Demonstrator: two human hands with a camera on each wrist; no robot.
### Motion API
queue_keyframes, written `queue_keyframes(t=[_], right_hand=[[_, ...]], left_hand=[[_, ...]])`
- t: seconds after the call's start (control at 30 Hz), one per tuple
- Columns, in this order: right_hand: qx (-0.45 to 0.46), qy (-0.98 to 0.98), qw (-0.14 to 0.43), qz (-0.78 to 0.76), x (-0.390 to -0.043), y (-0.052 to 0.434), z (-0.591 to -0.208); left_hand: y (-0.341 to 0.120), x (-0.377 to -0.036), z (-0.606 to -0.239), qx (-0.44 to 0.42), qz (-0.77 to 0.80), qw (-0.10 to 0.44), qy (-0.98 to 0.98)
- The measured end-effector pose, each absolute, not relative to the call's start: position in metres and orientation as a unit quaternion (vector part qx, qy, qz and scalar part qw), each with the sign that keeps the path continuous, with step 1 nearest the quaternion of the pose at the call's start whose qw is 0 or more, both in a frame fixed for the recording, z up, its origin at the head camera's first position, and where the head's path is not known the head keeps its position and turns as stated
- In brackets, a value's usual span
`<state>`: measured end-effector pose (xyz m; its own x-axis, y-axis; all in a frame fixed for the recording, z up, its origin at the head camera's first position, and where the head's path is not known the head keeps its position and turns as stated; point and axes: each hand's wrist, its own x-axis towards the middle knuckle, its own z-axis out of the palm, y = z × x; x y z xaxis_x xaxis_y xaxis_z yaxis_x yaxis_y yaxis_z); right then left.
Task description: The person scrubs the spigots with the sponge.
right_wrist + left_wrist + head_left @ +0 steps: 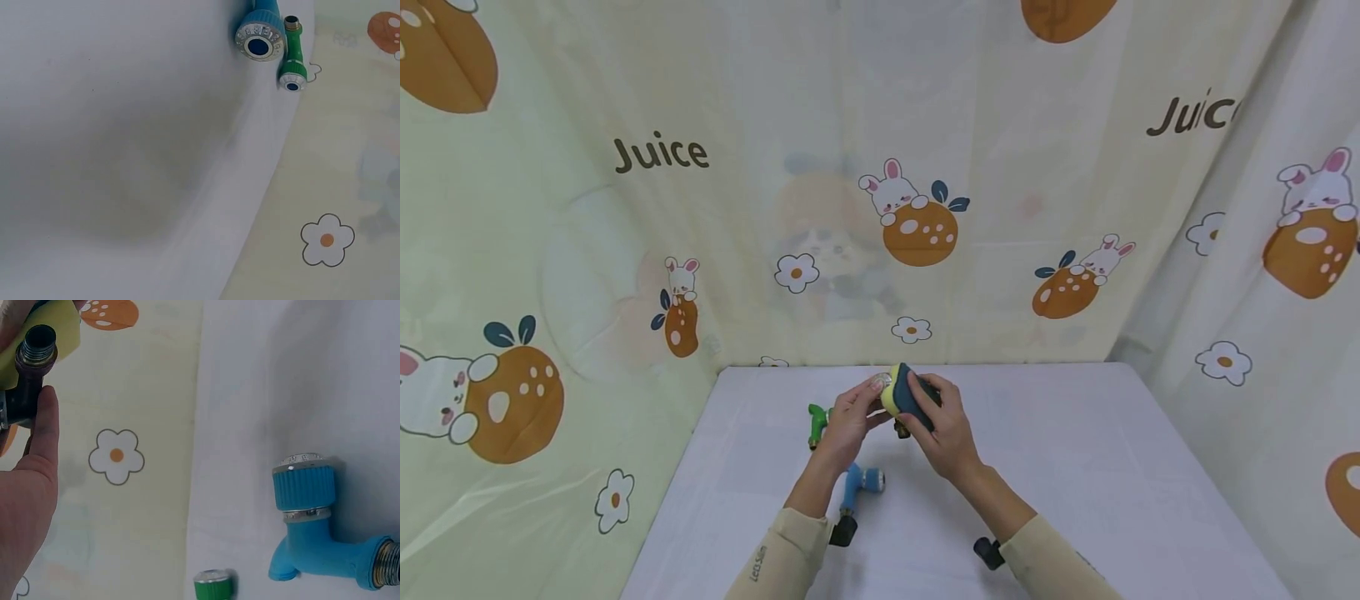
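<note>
Left hand (850,417) grasping a dark, glossy tap with a ribbed threaded metal outlet (28,394), fingers curled round it. Right hand (951,433) grasping a two-tone yellow and dark blue block sponge (905,398), thumb over the blue side, yellow side against the tap. Both things held up above the far middle of the white-covered table (1075,467), hands close together. On the table, left of the left hand and far: bright green plastic tap (817,423). Nearer, between the forearms: light blue plastic tap with ribbed knob and silver cap (312,547); a black angular piece (843,532) lies at its near end, partly behind the left sleeve, can't tell if joined. Near right, just beside the right sleeve: small black elbow-shaped piece (988,552), partly covered. Cream sleeves (790,550) both arms. Cream curtain with rabbits, oranges and flowers (805,100) along the far side.
</note>
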<state>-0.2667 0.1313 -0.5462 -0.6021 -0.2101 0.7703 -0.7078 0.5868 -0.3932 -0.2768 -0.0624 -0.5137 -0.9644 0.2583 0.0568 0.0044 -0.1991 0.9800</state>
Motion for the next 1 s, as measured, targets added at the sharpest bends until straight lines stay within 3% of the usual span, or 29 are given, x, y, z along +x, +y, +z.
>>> queue_keyframes(t=[0.37, 0.77, 1.0], right_hand=[[0.261, -0.834, 0.325, 0.361, -0.2661, 0.1315, -0.5396], [0.183, -0.867, 0.287, 0.365, -0.2699, 0.1343, -0.538], [0.17, -0.869, 0.297, 0.359, -0.2692, 0.1332, -0.5387]], left_hand=[[-0.064, -0.2749, -0.514, 0.112, 0.749, 0.105, 0.645], [-0.0635, -0.2745, -0.5152, 0.129, 0.766, 0.091, 0.623], [-0.0614, -0.2746, -0.5184, 0.108, 0.779, 0.083, 0.612]])
